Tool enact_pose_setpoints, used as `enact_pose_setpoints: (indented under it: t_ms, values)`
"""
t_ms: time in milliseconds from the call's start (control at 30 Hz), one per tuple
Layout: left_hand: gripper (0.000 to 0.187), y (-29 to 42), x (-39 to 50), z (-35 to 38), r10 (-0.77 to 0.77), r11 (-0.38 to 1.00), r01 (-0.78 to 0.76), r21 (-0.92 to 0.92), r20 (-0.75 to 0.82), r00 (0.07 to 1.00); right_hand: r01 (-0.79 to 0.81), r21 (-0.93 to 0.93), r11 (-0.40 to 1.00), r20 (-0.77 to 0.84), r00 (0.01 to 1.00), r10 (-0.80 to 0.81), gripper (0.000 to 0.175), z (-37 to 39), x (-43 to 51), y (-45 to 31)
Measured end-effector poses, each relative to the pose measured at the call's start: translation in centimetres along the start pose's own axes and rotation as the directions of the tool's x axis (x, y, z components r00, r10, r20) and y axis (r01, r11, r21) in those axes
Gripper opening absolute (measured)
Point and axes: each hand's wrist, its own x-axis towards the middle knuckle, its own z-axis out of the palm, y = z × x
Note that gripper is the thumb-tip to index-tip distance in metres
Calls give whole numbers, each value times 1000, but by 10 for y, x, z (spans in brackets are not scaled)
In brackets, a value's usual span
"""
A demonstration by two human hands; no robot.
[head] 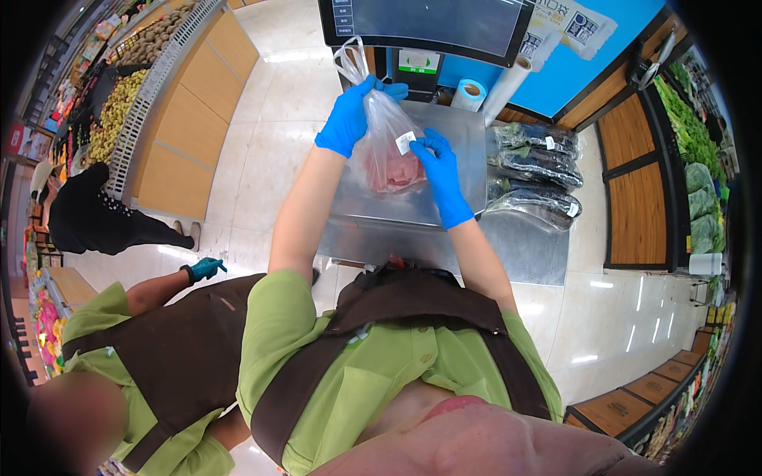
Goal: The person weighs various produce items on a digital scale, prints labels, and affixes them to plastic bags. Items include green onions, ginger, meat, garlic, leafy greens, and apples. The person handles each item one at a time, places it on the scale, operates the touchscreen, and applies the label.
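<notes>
My left hand (351, 116), in a blue glove, grips the gathered neck of a clear plastic bag (384, 128); the bag's handles stick up above the fist. Pinkish-red meat (393, 169), apparently raw, fills the bottom of the bag, over the steel weighing plate (467, 128) of a scale. Whether the bag rests on the plate I cannot tell. Between the fingertips of my right hand (440, 172), also gloved in blue, is a white printed label (405, 143). The label lies against the side of the bag; how much of it is stuck down is not visible.
A screen (428, 24) stands behind the plate, near a label roll (469, 94) and a plastic-film roll (506, 89). Several wrapped dark eggplants (536, 169) lie at right on a steel counter (530, 256). A co-worker (178, 339) stands close at left; another person (107, 208) is by the fruit stand (184, 119).
</notes>
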Motion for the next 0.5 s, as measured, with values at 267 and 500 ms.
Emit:
enact_pose_setpoints:
  t_ms: [267, 500]
  values:
    - [26, -1, -13, 7, -31, 998, 31, -48, 7, 999, 5, -55, 998, -75, 997, -9, 29, 15, 0, -6]
    - [24, -8, -33, 12, 66, 991, -73, 116, 68, 996, -22, -345, 938, -233, 970, -63, 51, 8, -3, -4]
